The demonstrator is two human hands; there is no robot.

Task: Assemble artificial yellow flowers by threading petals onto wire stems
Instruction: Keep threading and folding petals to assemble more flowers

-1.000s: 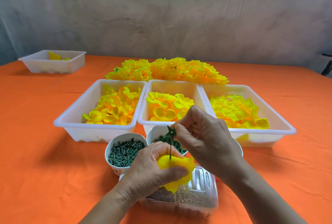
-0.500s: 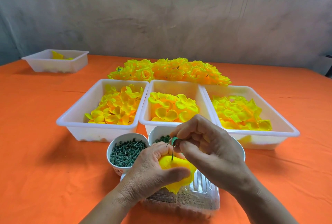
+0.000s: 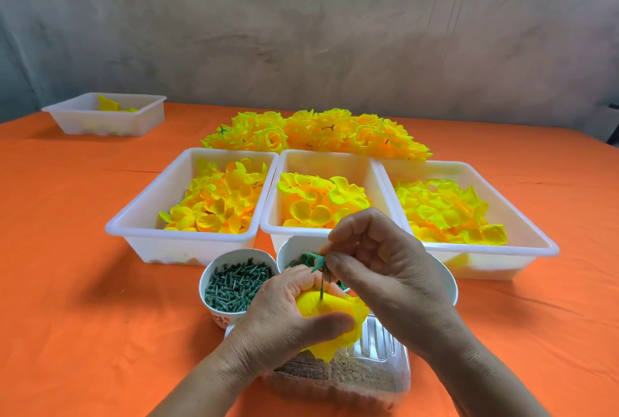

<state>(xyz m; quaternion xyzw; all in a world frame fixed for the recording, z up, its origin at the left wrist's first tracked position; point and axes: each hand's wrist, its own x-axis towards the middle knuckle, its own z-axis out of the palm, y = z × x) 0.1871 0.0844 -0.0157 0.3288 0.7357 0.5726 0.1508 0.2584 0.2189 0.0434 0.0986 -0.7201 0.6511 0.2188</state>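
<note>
Nearest the person, a clear ribbed plastic container (image 3: 375,359) lies under both wrists; its contents read only as a brownish grainy mass, and its near left corner is hidden by the left forearm.

Above it, the left hand (image 3: 288,313) is curled round a yellow flower head (image 3: 331,316), thumb across the front, fingers behind. Most of the bloom is covered by that grip; one petal tip hangs out below the thumb. A thin green wire stem (image 3: 322,289) rises from the top of the bloom, between the two hands.

The right hand (image 3: 385,272) pinches a small green calyx piece (image 3: 315,261) between thumb and forefinger at the top of the stem; the other fingers are curled in. Whether the piece is already threaded on the wire cannot be told, as the fingertips cover the join.

Just beyond the left knuckles, a white bowl (image 3: 214,276) holds dark green pegs. A second bowl (image 3: 294,246) behind the fingertips is mostly hidden; a third rim (image 3: 449,282) shows past the right hand, contents unseen.

Farther on, three white trays (image 3: 187,246) sit side by side with loose yellow petals (image 3: 217,202). Behind them, a heap of finished yellow flowers (image 3: 315,132). Far left, a separate tray (image 3: 107,122), nearly bare. All rest on an orange tablecloth (image 3: 83,299).
</note>
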